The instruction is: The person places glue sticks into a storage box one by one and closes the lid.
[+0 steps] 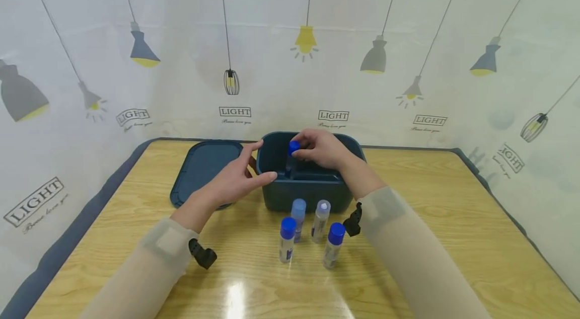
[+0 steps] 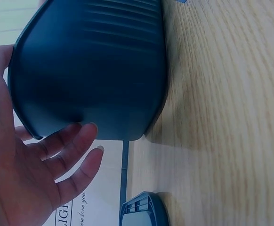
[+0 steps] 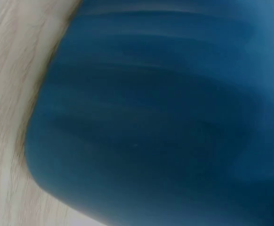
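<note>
- Table: my work sits mid-surface, lid lying left of the bin.
- Bin: my left hand steadies its left wall, fingers straight.
- My right hand pinches a blue-capped bottle inside the bin; I judge I'm mid-loading.
- Four bottles wait in front; next calls for releasing, then reaching back.

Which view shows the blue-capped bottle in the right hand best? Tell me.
The head view: the right hand holds the bottle over the bin. The wrist views show only the bin's outer wall, no bottle.
</note>
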A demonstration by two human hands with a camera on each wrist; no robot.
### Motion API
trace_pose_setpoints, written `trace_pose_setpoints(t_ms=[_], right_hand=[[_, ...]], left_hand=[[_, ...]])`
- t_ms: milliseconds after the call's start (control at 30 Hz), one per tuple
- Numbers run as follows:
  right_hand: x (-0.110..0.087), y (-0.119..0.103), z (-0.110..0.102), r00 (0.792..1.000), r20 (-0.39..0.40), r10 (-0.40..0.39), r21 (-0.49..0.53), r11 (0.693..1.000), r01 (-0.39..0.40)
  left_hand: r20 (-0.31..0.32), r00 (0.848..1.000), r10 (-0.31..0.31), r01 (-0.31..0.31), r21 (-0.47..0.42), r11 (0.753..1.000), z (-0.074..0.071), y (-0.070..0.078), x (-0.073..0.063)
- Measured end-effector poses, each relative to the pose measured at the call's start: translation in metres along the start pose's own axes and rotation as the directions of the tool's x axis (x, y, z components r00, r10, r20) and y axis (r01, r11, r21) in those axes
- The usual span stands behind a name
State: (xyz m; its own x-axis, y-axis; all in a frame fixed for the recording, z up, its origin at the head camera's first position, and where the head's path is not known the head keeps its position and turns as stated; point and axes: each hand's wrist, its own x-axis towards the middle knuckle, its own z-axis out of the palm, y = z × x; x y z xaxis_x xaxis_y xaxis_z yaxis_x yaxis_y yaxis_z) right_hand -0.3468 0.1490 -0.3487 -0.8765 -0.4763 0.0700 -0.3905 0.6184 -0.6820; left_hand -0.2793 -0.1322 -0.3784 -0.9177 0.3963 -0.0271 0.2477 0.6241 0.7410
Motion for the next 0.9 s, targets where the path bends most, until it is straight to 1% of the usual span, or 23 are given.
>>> trace_pose_setpoints(t_ms=[167,367,700,900], right_hand=[[0.0012,-0.0008,0.0028,1.000,0.004,0.000,-0.022,1.000,0.000],[0.0021,-0.0004,0.0032,1.000,-0.011,0.013,-0.044,0.999,-0.013],[0.0019,0.0016,0.0053,1.000,-0.005,-0.002,-0.022,1.000,0.002],[0.0008,0.0020,0.0056,1.000,0.001,0.012,-0.029,1.000,-0.012]], left_hand=[[-0.004,1.000,0.008,-0.008,0.001,1.000,0.0004,-0.0014,-0.0005],[-0.008,1.000,0.011,-0.010,0.001,1.000,0.0009,-0.0009,-0.0011],[-0.003,1.000,0.019,-0.019,0.010,1.000,0.0028,-0.0038,0.0002],[-0.004,0.999,0.032,-0.032,0.022,0.999,0.0025,-0.0040,-0.0001]])
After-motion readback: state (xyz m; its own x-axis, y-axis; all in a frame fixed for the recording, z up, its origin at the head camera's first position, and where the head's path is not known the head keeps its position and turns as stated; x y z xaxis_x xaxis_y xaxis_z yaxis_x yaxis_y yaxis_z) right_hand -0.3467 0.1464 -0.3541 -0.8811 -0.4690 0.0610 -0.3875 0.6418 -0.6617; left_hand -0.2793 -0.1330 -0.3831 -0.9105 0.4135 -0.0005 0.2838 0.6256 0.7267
